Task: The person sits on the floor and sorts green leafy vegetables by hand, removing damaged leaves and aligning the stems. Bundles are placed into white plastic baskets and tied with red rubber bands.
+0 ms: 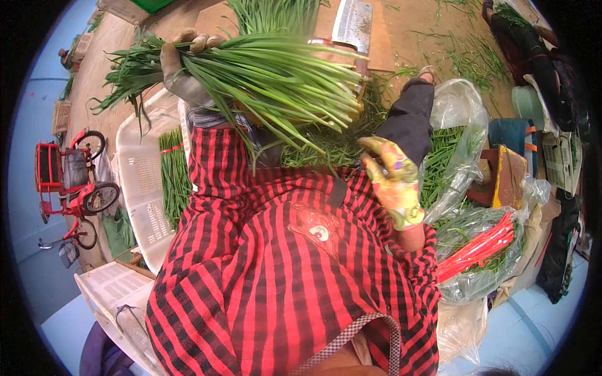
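Note:
My left hand (181,70), in a soiled pale work glove, grips a thick bunch of garlic chives (282,80) around its leafy end. The pale cut stem ends fan out to the right, and a few stalks droop loose below. My right hand (392,181), in a yellow floral glove, is held by my right side below the stem ends. Its fingers are curved and apart, with nothing visible in them. Beyond the bunch, a cleaver (352,23) with a worn blade lies on a wooden board (383,44), beside more garlic chives (277,16).
A white plastic crate (136,164) at left holds a tied chive bundle (173,178). On the right, clear plastic bags (458,98) hold greens, with red ties (479,246) on one. Trimmings (324,152) litter the floor. Another person's dark-clothed leg (522,42) shows at upper right.

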### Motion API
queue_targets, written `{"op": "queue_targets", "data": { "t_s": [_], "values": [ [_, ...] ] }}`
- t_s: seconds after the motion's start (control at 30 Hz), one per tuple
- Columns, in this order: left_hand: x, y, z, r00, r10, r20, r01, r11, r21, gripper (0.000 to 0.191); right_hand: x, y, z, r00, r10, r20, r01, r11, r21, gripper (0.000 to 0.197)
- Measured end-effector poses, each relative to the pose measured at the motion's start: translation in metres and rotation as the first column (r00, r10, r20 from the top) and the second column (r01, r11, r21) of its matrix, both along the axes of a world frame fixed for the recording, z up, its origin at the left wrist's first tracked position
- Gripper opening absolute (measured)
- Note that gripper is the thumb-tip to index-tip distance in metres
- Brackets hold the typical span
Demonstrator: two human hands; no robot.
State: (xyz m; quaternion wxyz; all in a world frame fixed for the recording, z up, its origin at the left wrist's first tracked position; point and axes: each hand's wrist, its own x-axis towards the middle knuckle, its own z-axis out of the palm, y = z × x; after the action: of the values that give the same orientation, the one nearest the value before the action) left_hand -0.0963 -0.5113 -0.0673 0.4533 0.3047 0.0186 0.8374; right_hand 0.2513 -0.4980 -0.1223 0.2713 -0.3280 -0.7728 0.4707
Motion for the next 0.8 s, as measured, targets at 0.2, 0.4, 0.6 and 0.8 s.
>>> {"op": "queue_targets", "data": {
  "t_s": [0.2, 0.4, 0.6, 0.8],
  "values": [
    [0.051, 0.018, 0.008, 0.999, 0.049, -0.019, -0.047, 0.995, 0.084, 0.008, -0.04, 0.01, 0.012, 0.992, -0.125, 0.013, 0.093, 0.802, 0.59, 0.037],
    [0.089, -0.007, 0.008, 0.944, 0.194, -0.265, -0.234, 0.964, -0.127, 0.013, -0.055, 0.013, 0.025, 0.975, -0.218, -0.048, 0.204, 0.78, 0.592, 0.046],
    [0.088, 0.01, -0.005, 0.982, 0.168, -0.086, -0.181, 0.966, -0.184, 0.017, -0.059, 0.008, 0.011, 0.97, -0.244, -0.016, 0.216, 0.823, 0.526, 0.038],
    [0.092, 0.007, -0.002, 0.986, 0.15, -0.07, -0.159, 0.976, -0.148, 0.016, -0.059, 0.015, 0.011, 0.983, -0.128, -0.131, 0.18, 0.808, 0.561, 0.034]
  ]
}}
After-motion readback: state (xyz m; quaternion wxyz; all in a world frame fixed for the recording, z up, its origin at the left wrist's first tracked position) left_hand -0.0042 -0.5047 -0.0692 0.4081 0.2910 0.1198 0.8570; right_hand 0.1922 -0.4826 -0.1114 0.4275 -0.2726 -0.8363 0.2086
